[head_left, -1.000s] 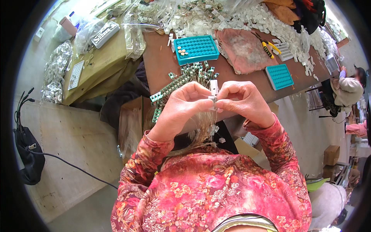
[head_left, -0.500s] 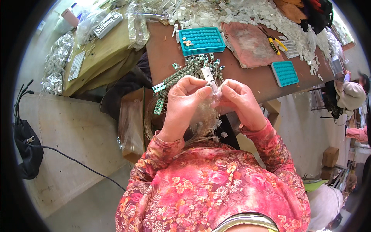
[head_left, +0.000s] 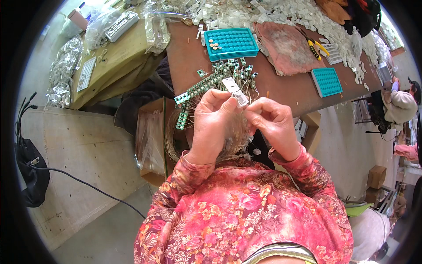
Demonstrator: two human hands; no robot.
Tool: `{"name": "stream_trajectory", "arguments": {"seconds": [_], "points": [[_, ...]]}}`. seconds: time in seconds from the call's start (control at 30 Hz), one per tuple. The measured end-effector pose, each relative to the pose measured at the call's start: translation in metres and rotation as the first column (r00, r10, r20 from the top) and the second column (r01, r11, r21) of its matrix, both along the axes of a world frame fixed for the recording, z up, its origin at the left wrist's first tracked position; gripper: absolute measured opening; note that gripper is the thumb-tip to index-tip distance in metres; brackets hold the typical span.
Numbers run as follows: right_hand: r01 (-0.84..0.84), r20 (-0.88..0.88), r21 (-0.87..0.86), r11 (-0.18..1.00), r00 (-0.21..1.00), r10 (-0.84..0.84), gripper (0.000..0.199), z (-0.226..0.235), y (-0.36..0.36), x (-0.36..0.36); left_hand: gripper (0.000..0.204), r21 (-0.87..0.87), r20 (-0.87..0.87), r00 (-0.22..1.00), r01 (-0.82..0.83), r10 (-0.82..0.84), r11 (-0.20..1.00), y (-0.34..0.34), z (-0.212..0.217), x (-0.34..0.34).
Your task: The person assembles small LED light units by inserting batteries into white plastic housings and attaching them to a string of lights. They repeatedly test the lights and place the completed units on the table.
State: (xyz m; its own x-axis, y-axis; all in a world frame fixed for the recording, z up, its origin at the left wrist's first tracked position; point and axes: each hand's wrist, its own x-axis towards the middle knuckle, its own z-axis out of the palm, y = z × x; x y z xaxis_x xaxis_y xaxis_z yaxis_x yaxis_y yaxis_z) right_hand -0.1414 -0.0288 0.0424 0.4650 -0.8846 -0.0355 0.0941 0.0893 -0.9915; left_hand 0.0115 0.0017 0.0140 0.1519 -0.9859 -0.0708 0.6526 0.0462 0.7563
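Note:
Between thumb and fingers, my left hand (head_left: 212, 123) pinches a small white plastic case (head_left: 236, 92), its opened-out part pointing up and away from me. My right hand (head_left: 274, 125) is closed at the near end of the case, thumb against index finger. Whatever lies in that pinch is too small to make out. Just beyond my hands, small green circuit boards (head_left: 206, 83) lie in rows at the table edge. Thin wires (head_left: 235, 138) run from them and hang in a loose bundle below my hands.
On the brown table (head_left: 288, 94) lie a teal tray stack (head_left: 231, 42) with several small discs, a smaller teal tray (head_left: 326, 82), a pink cloth (head_left: 283, 46) and yellow-handled pliers (head_left: 314, 49). White plastic pieces (head_left: 263, 11) heap behind. A cardboard box (head_left: 151, 136) stands below left.
My right hand has shifted slightly right and down from the case. A clear, filmy piece between the hands no longer shows there. The case has tilted further left.

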Motion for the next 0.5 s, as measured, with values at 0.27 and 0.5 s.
{"name": "stream_trajectory", "arguments": {"seconds": [0.27, 0.5], "points": [[-0.004, -0.082, -0.132, 0.991, 0.997, -0.007, 0.008, -0.01, 0.001, 0.002, 0.014, 0.027, -0.344, 0.927, 0.166, -0.147, 0.986, 0.001, -0.001, -0.003], [-0.131, -0.394, -0.476, 0.87, 0.916, -0.078, 0.016, 0.02, -0.072, -0.007, 0.015, 0.027, -0.386, 0.914, 0.142, -0.121, 0.99, -0.001, 0.003, 0.017]]}}
